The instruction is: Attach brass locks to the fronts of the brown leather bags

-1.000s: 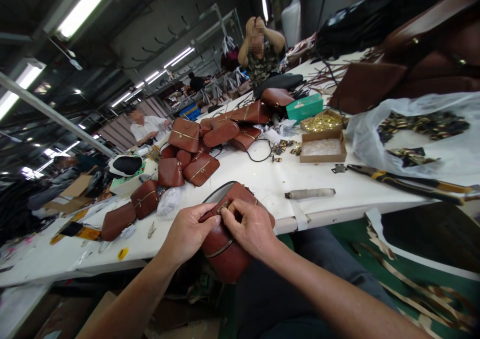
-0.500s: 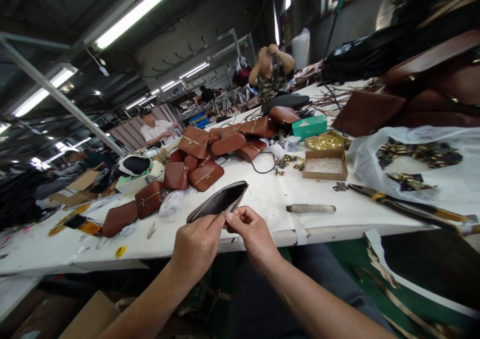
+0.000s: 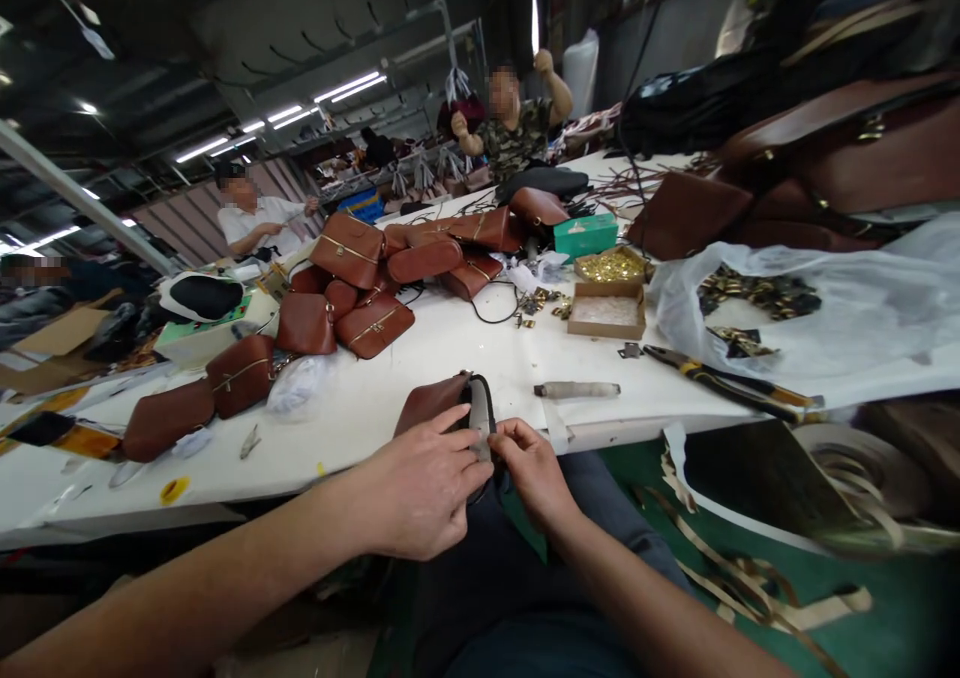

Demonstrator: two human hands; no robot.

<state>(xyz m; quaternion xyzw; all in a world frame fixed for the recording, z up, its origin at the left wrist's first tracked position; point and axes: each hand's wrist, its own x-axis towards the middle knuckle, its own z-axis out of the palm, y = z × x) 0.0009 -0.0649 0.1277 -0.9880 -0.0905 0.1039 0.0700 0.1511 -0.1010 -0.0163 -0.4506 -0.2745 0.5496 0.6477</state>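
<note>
A small brown leather bag [image 3: 431,400] is held at the table's front edge, its dark-rimmed opening turned toward the right and a pale lining showing. My left hand [image 3: 424,478] lies over the near side of the bag, its fingers reaching across the opening onto the lining. Thumb and fingers of my right hand [image 3: 529,463] pinch the dark rim at the right. The lower part of the bag is hidden behind my left hand. Just right of the bag, a wrapped grey stick-like tool [image 3: 577,390] lies on the white table [image 3: 480,346].
Several brown bags [image 3: 375,323] are piled behind. At the right are a cardboard box [image 3: 606,310], a tray of gold fittings [image 3: 611,265], a green box [image 3: 585,237], pliers [image 3: 731,383] and a plastic bag [image 3: 675,308]. A person in camouflage [image 3: 517,138] sits across the table.
The bag has turned from lying lengthwise with its opening up to facing right. My left hand has spread over it, while the right keeps pinching the rim. The view has shifted.
</note>
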